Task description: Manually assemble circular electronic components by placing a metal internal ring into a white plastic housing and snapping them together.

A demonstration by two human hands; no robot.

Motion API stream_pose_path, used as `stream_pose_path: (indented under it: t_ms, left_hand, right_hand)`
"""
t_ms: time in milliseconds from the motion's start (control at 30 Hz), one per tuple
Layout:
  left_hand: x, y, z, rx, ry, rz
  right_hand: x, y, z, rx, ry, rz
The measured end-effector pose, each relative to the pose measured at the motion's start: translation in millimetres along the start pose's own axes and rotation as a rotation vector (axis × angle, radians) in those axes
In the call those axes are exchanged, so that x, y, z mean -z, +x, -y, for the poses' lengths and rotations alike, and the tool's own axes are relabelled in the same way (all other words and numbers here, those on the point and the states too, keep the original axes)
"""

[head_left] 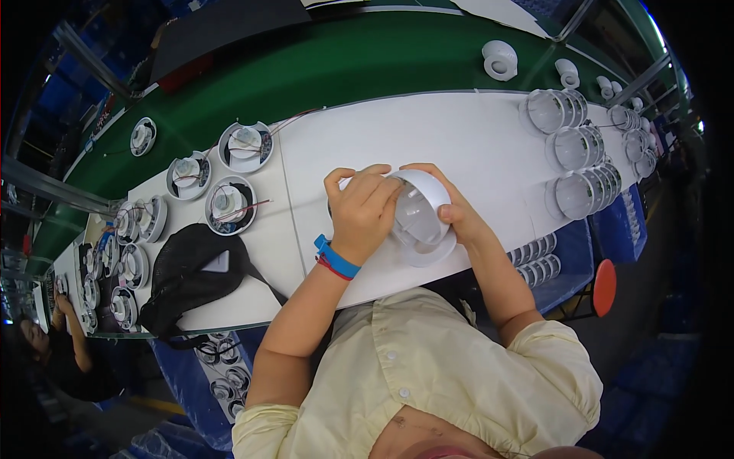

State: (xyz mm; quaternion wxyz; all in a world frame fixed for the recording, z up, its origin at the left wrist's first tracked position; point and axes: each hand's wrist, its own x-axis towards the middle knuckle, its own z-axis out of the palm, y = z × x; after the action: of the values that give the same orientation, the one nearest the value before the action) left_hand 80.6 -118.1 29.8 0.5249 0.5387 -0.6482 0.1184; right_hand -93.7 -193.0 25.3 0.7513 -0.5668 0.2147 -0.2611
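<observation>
A white round camera housing (432, 191) with a clear dome cover (417, 219) is held in front of my body, over the near part of the white table (367, 138). My right hand (462, 218) grips its right rim, thumb on the outside. The curled fingers of my left hand (363, 210) press on its left side, against the dome's edge, and the fingertips are partly hidden. A blue wristband (336, 258) circles my left wrist. Beneath the housing, a pale curved rim (424, 255) shows; I cannot tell whether it is a separate piece.
Open camera units with wires (229, 205) stand at the left, near a black mesh bag (195, 271) with a pale flat object on it. Stacked clear dome covers (585, 193) line the right. White housings (500, 61) sit on the green belt (397, 57). Another person (69, 352) is far left.
</observation>
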Motion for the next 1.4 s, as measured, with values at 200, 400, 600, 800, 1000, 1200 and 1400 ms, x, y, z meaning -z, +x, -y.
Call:
stream_pose_path:
  t_ms: [200, 400, 600, 800, 1000, 1200, 1400]
  left_hand:
    - [5.7, -1.2, 1.0, -0.024, 0.059, 0.024]
    - [39.0, -4.9, 20.3, 0.38, -0.009, 0.012]
    - [54.9, -51.2, 62.5, 1.053, -0.718, 0.479]
    - [43.5, -41.7, 66.6, 1.062, -0.914, 0.538]
    - [42.6, -46.6, 64.5, 0.975, -0.74, 0.463]
    - [1.2, -62.1, 44.7, 1.065, -0.923, 0.091]
    - [1.7, -25.3, 50.3, 0.735, -0.754, -0.045]
  right_hand:
    - [-5.2, -2.4, 2.4, -0.033, 0.012, 0.04]
    - [-0.9, -10.3, 17.6, 0.039, -0.274, -0.081]
    - [8.8, -18.2, 12.9, 0.009, -0.485, -0.237]
    - [10.4, -16.8, 7.1, 0.075, -0.417, -0.252]
    - [-13.8, -12.4, -6.9, 0.193, -0.536, -0.174]
    - [-59.4, -7.3, -35.8, 0.421, -0.524, -0.501]
    - [-67.5, 28.1, -5.7, 0.457, -0.611, -0.529]
